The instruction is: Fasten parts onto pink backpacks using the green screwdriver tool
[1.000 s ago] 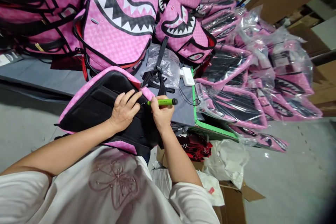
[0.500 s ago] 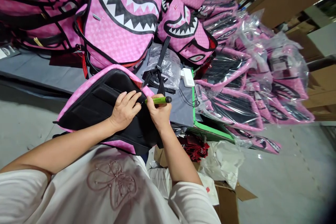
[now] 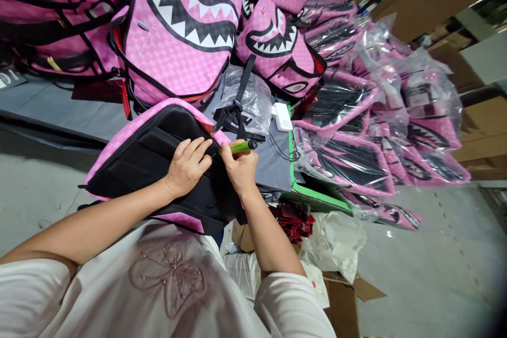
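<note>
Head view: the black-backed backpack (image 3: 154,153), edged in pink, lay panel side up between the person's white top (image 3: 170,296) and the grey table (image 3: 273,171); what supported its underside could not be told. The left hand (image 3: 188,166) lay on the backpack's black panel; its fingers were loosely extended and slightly bent, with no object seen in them. The right hand (image 3: 241,168) was over the backpack's right part, thumb and fingers closed round a green pen (image 3: 240,147); the pen's dark end pointed right, while its other end was just beside the left fingertips; contact with the panel could not be confirmed.

Just beyond the backpack was a large pink bag (image 3: 178,63) with a toothed mouth; beyond the backpack and to its right were knotted black straps (image 3: 237,111), a clear plastic packet (image 3: 259,103) and a white item (image 3: 282,117); well to the backpack's right were heaped plastic-wrapped bags (image 3: 358,163); nearer, also to its right, were a red bundle (image 3: 295,225) and a pale plastic bag (image 3: 336,243).
</note>
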Tool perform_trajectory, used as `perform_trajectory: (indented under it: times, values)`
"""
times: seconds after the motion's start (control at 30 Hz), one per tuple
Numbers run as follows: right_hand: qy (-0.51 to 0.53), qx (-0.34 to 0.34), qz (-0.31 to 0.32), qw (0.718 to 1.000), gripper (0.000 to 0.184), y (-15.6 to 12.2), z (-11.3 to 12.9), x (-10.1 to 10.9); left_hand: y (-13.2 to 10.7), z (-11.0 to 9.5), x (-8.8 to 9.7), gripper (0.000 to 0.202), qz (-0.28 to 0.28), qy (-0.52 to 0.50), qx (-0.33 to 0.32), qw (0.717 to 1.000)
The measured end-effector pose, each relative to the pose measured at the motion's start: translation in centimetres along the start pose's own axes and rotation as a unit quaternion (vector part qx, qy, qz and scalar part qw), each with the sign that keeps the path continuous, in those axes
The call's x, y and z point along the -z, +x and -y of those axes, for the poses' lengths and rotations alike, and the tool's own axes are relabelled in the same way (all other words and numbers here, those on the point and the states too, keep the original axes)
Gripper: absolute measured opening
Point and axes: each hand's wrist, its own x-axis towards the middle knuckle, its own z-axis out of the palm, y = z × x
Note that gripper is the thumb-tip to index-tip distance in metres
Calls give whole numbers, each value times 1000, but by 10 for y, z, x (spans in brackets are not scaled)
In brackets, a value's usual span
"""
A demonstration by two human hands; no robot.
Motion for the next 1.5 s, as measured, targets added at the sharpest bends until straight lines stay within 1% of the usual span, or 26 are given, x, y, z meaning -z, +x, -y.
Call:
perform_trajectory:
  times: [0.17,0.27,0.37,0.5,0.67,0.77,0.87,0.93,1.07,1.23,1.3,1.4,1.5]
  values:
    - [25,-15,4,1000,29,0,-1,0,0,0,1,9,-3,14,-7,1000]
    - [13,-19,-7,1000,30,-1,-3,0,1,0,1,10,-4,38,-17,999]
    - [11,-19,-1,1000,29,-2,-4,1,2,1,2,10,-10,60,-28,998]
    - [24,-17,5,1000,28,-1,-4,0,3,1,3,11,-12,58,-31,998]
    - [-13,1,6,1000,30,-1,-3,1,2,-1,6,15,-7,49,-25,998]
    - [7,7,32,999,30,-1,-4,1,1,-3,4,21,-12,41,-17,999]
    - [-19,13,10,1000,31,1,-6,0,1,-3,0,24,-22,49,-11,998]
    - [-17,14,0,1000,32,0,-7,0,0,-3,0,23,-22,54,-14,998]
    - [-31,14,-11,999,33,-2,-6,2,-1,-4,3,22,-8,54,-13,998]
    - [-6,7,-2,1000,30,-5,-6,2,-2,-3,3,20,9,46,-16,999]
    - [-7,3,-13,1000,31,-5,-7,0,-2,-4,5,21,16,43,-18,999]
    - [23,-5,-6,1000,30,-5,-9,-2,0,-5,9,23,30,33,-20,999]
    - [5,5,-25,1000,30,-8,-12,2,6,1,18,24,62,24,-34,997]
